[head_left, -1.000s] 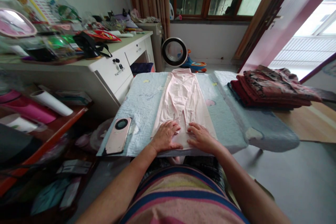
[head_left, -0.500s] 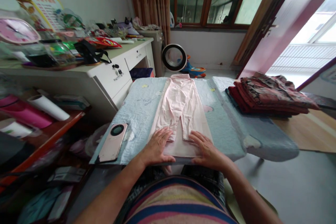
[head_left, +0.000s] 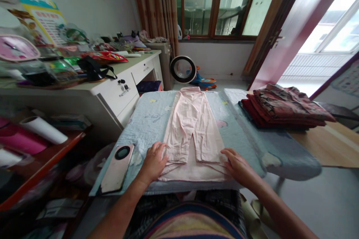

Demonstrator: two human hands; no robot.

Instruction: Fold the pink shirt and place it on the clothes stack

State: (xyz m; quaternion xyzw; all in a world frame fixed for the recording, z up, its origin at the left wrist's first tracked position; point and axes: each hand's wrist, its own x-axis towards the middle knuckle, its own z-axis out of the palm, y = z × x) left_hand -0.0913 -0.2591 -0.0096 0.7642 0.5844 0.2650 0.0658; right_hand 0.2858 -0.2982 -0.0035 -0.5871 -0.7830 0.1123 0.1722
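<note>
A pale pink shirt [head_left: 186, 119] lies lengthwise on the blue cloth-covered board [head_left: 146, 119], its collar at the far end. Both sleeves are laid down over the body, with the cuffs near the hem. At the shirt's lower left edge is my left hand [head_left: 155, 160], fingers bent and closed on the fabric edge beside the cuff. My right hand [head_left: 234, 161] is at the lower right edge, its fingers and thumb closed on the cloth there. Small creases run from both hands towards the cuffs.
A pink phone [head_left: 117, 168] lies at the board's near left corner. Folded dark red clothes [head_left: 283, 106] are stacked at the right. A cluttered white desk [head_left: 112, 99] stands at the left, above a red-edged shelf [head_left: 70, 140].
Both hands have moved outward from the cuffs to the shirt's side edges. The sleeve ends now lie spread wider, with folds below them. The view has tilted slightly upward.
</note>
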